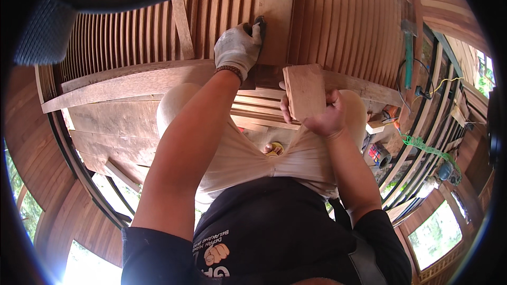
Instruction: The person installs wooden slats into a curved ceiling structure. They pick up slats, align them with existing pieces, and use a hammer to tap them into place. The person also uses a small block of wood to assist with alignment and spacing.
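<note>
My left hand [238,47], in a whitish work glove with dark fingertips, rests on a wide flat board [275,0] set into a slatted wooden panel [343,18]. Its fingers are curled closed at the left part of the board; whatever lies within them, if anything, is hidden. My bare right hand [326,116] grips a pale rectangular wood block [305,92] from below, thumb on the right side and fingers on the left. The block is held up over my lap, by the panel's near edge.
A loose wooden strip [181,21] lies across the slats. On the right are a teal-handled hammer [408,60], a power tool [379,154], electric cords and a tangled green cord [430,146]. A dark strap or cable [153,1] crosses the upper left.
</note>
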Action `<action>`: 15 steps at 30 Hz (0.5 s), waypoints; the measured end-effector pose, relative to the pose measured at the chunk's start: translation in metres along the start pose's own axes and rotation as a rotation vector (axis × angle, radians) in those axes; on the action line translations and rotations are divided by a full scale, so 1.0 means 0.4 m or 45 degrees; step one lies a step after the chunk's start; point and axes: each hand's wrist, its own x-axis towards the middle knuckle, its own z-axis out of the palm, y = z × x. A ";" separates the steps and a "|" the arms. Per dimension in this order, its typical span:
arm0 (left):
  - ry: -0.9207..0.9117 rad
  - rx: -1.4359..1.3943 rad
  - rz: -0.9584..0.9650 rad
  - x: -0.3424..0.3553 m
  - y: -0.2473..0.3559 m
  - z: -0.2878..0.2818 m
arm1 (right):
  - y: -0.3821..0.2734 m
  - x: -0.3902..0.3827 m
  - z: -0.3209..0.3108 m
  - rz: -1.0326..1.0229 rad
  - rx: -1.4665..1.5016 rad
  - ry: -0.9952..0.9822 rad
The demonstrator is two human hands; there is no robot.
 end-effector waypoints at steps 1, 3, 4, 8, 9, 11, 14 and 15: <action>-0.004 0.005 0.008 0.000 0.000 0.001 | 0.002 0.000 0.009 -0.013 0.092 0.024; -0.016 0.015 0.027 -0.002 0.005 -0.002 | -0.005 -0.012 -0.025 -0.037 -0.143 0.091; -0.020 0.006 0.028 -0.003 0.007 -0.003 | -0.007 -0.017 -0.038 -0.049 -0.261 0.125; -0.014 -0.016 0.021 -0.003 0.000 -0.004 | 0.013 0.015 0.032 -0.764 -2.493 0.377; -0.015 -0.024 0.027 -0.002 0.001 -0.002 | 0.023 0.016 0.031 -0.780 -2.638 0.380; 0.021 -0.015 0.043 0.002 -0.002 0.002 | 0.040 0.017 0.025 -0.806 -2.928 0.382; 0.042 0.003 0.045 0.002 -0.004 0.007 | 0.049 0.024 0.016 -0.714 -2.960 0.455; 0.044 0.008 0.042 0.002 -0.002 0.005 | 0.049 0.027 0.011 -0.699 -2.972 0.473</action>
